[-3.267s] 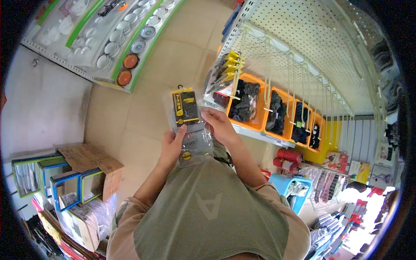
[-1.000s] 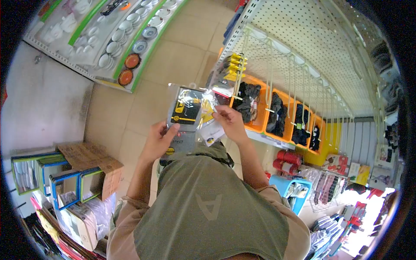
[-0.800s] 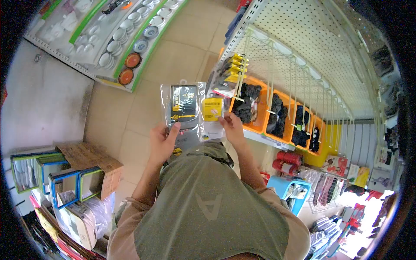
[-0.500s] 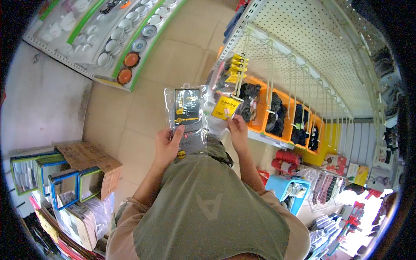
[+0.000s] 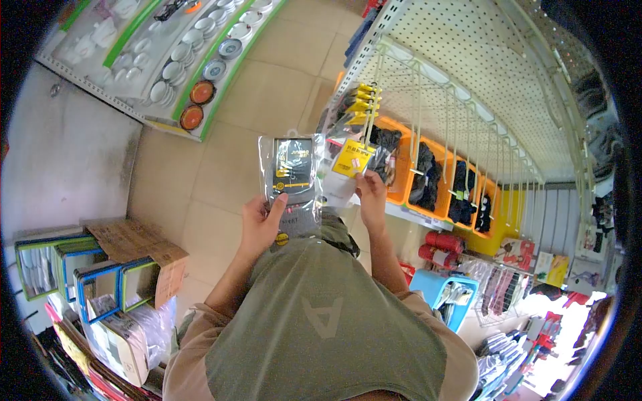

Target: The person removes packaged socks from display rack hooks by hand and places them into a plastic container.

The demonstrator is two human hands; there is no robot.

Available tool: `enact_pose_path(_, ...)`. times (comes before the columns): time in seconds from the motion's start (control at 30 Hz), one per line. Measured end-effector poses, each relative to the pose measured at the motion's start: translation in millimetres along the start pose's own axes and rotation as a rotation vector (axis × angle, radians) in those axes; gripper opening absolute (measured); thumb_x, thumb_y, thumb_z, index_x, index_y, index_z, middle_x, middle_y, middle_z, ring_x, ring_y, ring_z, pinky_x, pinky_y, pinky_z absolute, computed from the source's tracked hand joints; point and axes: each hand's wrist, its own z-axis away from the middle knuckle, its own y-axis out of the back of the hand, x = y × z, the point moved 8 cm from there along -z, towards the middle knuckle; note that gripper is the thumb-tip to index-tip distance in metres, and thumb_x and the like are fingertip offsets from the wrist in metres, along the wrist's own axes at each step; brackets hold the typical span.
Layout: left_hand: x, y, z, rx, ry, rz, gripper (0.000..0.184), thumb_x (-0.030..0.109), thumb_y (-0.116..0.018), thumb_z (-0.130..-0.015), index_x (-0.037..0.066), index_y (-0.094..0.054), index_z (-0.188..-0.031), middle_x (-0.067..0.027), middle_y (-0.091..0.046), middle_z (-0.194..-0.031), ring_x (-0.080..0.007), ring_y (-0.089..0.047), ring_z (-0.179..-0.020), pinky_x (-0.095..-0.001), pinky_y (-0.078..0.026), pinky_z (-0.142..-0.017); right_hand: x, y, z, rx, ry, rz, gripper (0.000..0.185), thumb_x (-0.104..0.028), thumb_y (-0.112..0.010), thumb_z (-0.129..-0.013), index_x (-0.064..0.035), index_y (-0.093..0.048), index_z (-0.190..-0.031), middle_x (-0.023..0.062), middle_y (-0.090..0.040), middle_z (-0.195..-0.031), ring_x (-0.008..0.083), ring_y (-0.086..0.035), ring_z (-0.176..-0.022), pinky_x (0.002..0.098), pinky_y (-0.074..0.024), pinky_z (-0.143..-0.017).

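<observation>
My left hand (image 5: pixel 263 215) is closed on the lower left side of a clear pack of grey socks (image 5: pixel 294 212) with a black printed card. The thumb lies over the front of its plastic. To the right, my right hand (image 5: pixel 372 194) pinches the lower right edge of a clear packet with a yellow header card (image 5: pixel 354 158). That card is at the front end of a display hook (image 5: pixel 370 127); whether the hook passes through its hole I cannot tell. More yellow-carded packets (image 5: pixel 364 103) hang further back on the same hook.
Orange bins (image 5: pixel 399 187) of dark goods stand below a white pegboard rack (image 5: pixel 461 63) with long protruding hooks. Plates and bowls fill a shelf (image 5: pixel 224 87) at upper left. Framed items and a cardboard sheet (image 5: pixel 137 244) stand at lower left, a blue basket (image 5: pixel 428 286) at lower right.
The yellow-carded packet and my right hand have shifted slightly right and up, and the card has tilted. My left hand and the sock pack have moved a little to the right.
</observation>
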Motion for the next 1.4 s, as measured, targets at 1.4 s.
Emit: enact_pose_path(1.4,-1.3,-6.4,5.9,-0.073,0.09,0.051,0.027,0.021,-0.059,-0.097,-0.005,-0.066,-0.095,-0.0031,-0.066,-0.081,-0.0072,-0.056,-0.074,-0.0242,-0.046,-0.065,-3.5,12.6,-108.7,0.024,0.253,0.394,0.018,-0.008,-0.061,-0.09,0.0038,-0.061,-0.104,0.0106,-0.066,-0.093,0.0163,-0.061,-0.086,0.0292,-0.0475,-0.079)
